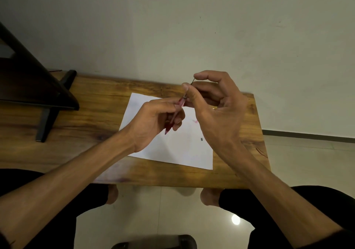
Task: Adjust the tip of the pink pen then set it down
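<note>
Mid-assembly: left hand [153, 122] fingers curled round red pen barrel [173, 119] above paper sheet [172, 149] on desk [96, 118]; right hand [215, 103] fingers pinching thin refill [189, 89] at barrel tip. Next likely needs straight alignment, steady feed.

Your view is dim and soft. A lamp glares off the floor [235, 219]. Edges bow from the wide lens.

A wooden table [96, 114] stands against a pale wall [172, 28]. On the table lies a white sheet of paper [172, 149], and a small dark piece [201, 139] rests on the sheet. At the table's left end stands a dark stand [48, 99]. Right of the table, the floor [307, 162] is tiled.
</note>
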